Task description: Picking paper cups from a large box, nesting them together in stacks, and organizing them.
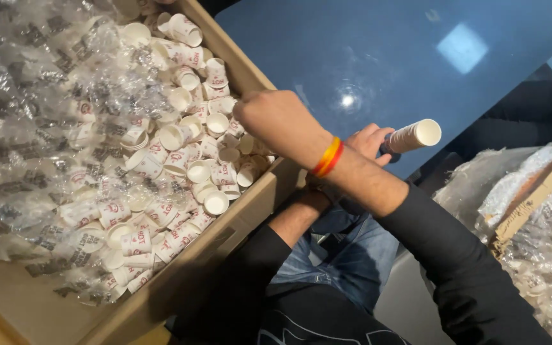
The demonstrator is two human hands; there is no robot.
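Observation:
My right hand [277,118], with a red and yellow band at its wrist, reaches left across my body over the rim of a big cardboard box [250,207]. Its fingers curl down among loose small white paper cups [180,160] with red print; I cannot see whether they hold one. My left hand [367,142] passes under the right forearm and grips a nested stack of the same cups [413,135], which lies sideways with its open end pointing right. Both arms wear black sleeves.
Crumpled clear plastic bags [33,128] cover the left part of the box. A glossy blue tabletop [365,51] lies behind my hands. At the right, another cardboard edge [531,204] with clear plastic and more cups. My knees in blue jeans [346,255] are below.

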